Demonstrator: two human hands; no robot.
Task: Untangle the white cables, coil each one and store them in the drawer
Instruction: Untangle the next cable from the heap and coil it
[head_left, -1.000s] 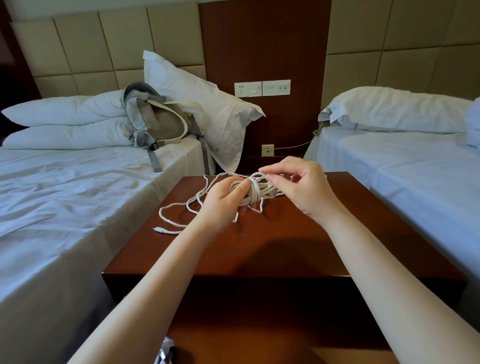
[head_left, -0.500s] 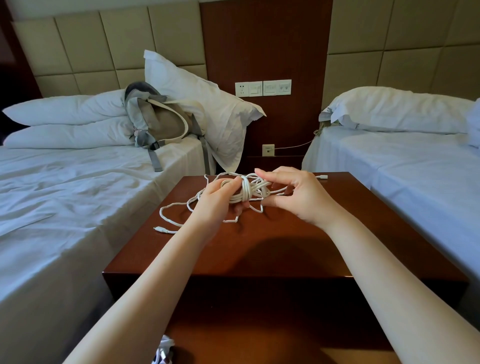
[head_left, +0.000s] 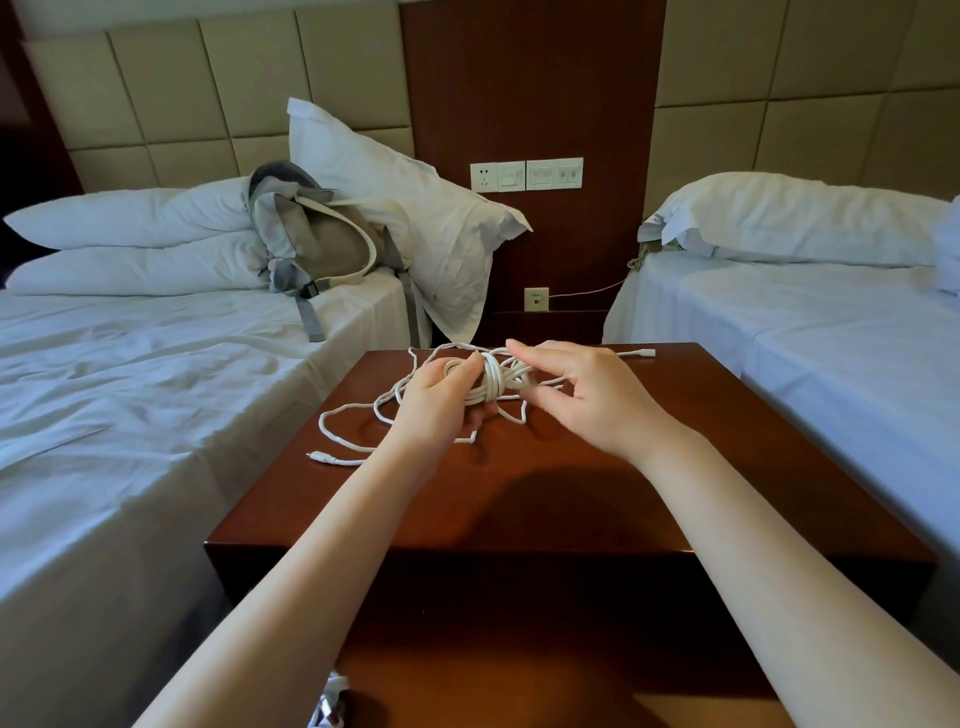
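A tangled bundle of white cables (head_left: 493, 382) is held just above the dark wooden nightstand (head_left: 545, 493). My left hand (head_left: 441, 405) grips the bundle from the left, thumb on top. At the bundle's right side, my right hand (head_left: 587, 395) pinches a strand between thumb and fingers. Loose cable loops (head_left: 337, 434) trail left over the tabletop and end in a plug near the left edge. Another plug end (head_left: 644, 354) lies at the far right of the top. No drawer is visible.
White beds stand on both sides of the nightstand. A grey backpack (head_left: 311, 244) leans on the pillows of the left bed. Wall sockets (head_left: 524, 175) sit on the wooden panel behind, and a thin cord runs from a lower outlet (head_left: 536, 299) to the right bed.
My right hand has come down from over the bundle to its right side and now pinches a strand there. My left hand has turned the bundle slightly while keeping its grip.
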